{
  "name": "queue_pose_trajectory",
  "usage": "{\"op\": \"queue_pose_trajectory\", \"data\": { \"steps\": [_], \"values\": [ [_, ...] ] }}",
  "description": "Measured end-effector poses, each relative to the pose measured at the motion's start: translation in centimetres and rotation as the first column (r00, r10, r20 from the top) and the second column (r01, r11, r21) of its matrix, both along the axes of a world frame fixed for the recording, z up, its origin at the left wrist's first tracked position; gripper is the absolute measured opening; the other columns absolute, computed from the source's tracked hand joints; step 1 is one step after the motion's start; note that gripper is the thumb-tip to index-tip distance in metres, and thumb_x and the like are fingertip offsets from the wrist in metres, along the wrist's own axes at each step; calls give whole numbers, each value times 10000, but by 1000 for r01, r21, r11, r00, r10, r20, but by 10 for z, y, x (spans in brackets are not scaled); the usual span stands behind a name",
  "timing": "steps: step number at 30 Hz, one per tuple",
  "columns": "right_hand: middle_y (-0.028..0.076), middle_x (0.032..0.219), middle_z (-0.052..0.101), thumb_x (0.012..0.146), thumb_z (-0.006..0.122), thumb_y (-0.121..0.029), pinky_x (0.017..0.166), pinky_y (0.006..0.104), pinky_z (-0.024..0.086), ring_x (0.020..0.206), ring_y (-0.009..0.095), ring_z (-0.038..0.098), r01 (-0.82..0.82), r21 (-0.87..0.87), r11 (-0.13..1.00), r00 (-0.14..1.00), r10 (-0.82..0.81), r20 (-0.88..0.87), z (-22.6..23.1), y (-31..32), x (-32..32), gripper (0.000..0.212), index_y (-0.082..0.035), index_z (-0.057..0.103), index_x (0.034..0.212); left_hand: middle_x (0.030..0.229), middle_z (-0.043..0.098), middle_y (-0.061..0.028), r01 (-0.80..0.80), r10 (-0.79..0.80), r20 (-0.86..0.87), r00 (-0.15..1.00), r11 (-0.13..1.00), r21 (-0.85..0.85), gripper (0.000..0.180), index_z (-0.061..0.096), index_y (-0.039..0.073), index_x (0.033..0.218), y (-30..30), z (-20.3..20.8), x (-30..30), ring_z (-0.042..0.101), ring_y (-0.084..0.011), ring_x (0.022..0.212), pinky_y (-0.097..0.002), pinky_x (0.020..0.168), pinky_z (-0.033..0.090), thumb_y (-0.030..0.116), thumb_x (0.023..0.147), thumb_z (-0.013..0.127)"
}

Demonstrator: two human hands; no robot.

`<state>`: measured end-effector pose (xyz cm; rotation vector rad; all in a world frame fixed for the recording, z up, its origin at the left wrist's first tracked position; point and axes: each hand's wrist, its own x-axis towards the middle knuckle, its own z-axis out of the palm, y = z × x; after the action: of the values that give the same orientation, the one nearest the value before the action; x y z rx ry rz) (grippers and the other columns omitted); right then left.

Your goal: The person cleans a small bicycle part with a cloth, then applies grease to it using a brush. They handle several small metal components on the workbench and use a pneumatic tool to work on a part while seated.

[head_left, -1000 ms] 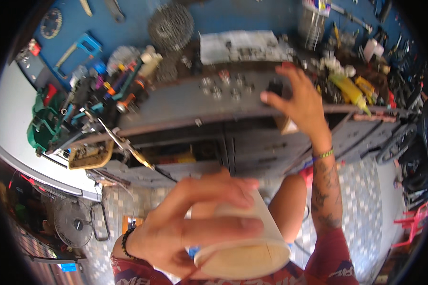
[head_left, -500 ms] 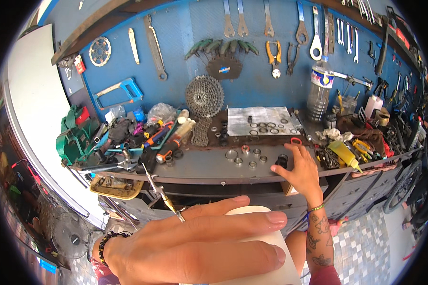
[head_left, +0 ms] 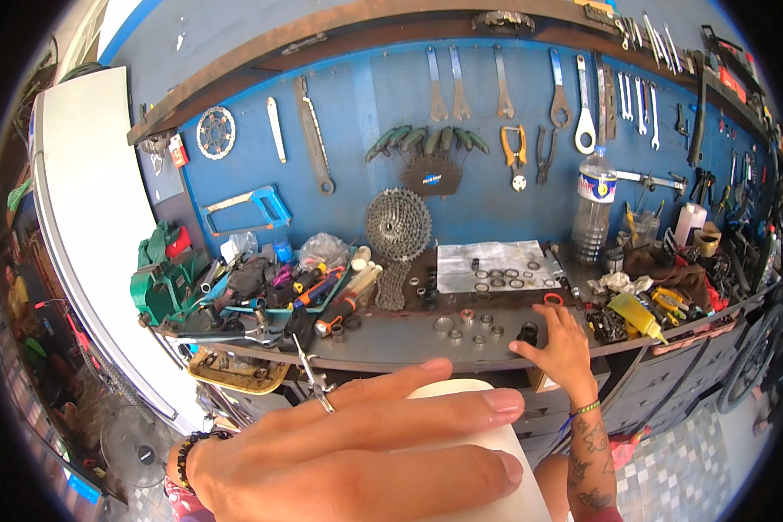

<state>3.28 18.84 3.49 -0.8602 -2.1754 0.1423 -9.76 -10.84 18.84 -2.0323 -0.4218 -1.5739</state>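
Observation:
In the foreground my left hand (head_left: pixel 348 444) spreads its fingers flat across a smooth off-white object (head_left: pixel 496 435) with a rounded end, whose kind I cannot make out. Beyond it, over the bench's front edge, my right hand (head_left: pixel 561 348) is open, thumb and fingers apart. Its thumb is close to a black cylindrical part (head_left: pixel 528 333); whether they touch I cannot tell. Just past the fingertips lies a red-orange loop (head_left: pixel 553 298). Several metal rings, among them a wide one (head_left: pixel 444 326), sit on the bench left of that hand.
On the grey bench (head_left: pixel 383 344) a paper sheet (head_left: pixel 461 261) carries more rings. A cassette (head_left: pixel 398 224) leans on the wall near a chain (head_left: pixel 393 287). Tool piles flank both sides, with a plastic bottle (head_left: pixel 593 217) and yellow squeeze bottle (head_left: pixel 635 315). A thin metal tool (head_left: pixel 309 365) overhangs the edge.
The view has tilted up, so the bench and wall tools appear lower and slightly to the right. Both hands keep nearly the same pose.

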Motion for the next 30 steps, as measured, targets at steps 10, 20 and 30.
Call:
{"op": "queue_pose_trajectory", "data": {
  "steps": [10,20,30],
  "values": [
    [193,1385,675,817,894,-588,1088,530,531,1296,425,652,14,53,999,1000,-13,-14,-5,4,5,834,-68,669,1427,1585,593,-178,-59,105,-27,994,313,-948,955,463,32,1644,-45,-26,-69,596,-338,1459,-459,1223,466,195,835,943],
    [145,1152,746,931,901,-320,915,380,584,1046,244,735,-240,-173,955,766,77,-639,6,44,-5,441,0,758,1198,1286,775,-125,-333,730,50,682,370,-867,624,620,11,1485,45,-114,-203,716,-206,1170,-386,1070,526,151,930,868],
    [228,1275,644,894,838,-303,1066,539,509,1276,404,625,721,307,621,691,-677,-253,84,245,102,528,-92,624,1328,1363,757,-159,-361,781,55,622,349,-865,744,556,-3,1565,55,-125,-213,724,-240,1230,-403,1117,526,89,902,879]
  ]
}}
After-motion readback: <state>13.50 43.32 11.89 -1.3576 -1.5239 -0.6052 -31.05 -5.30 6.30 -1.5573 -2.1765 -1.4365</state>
